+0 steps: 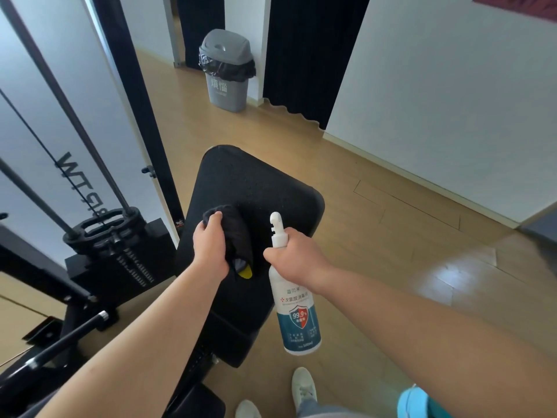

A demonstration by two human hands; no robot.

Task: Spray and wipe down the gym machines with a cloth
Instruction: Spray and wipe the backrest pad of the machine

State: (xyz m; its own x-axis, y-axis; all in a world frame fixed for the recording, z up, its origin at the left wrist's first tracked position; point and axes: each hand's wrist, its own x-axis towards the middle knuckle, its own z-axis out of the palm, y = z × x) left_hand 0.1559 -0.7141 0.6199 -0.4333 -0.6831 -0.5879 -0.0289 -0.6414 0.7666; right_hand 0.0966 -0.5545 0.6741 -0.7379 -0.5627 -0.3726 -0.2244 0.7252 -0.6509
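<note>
Both hands reach forward: left hand [211, 247] grips cloth [232, 233], right hand [297, 256] bottle [297, 309].

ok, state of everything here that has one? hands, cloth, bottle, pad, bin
left hand: grips the cloth, pressing it on the pad
cloth: bunched, lying on the pad
right hand: holds the bottle by its neck
bottle: lifted, nozzle up; spraying or not, cannot tell
pad: fine speckles toward the far end, maybe spray
bin: lid on, black liner fitted
</note>
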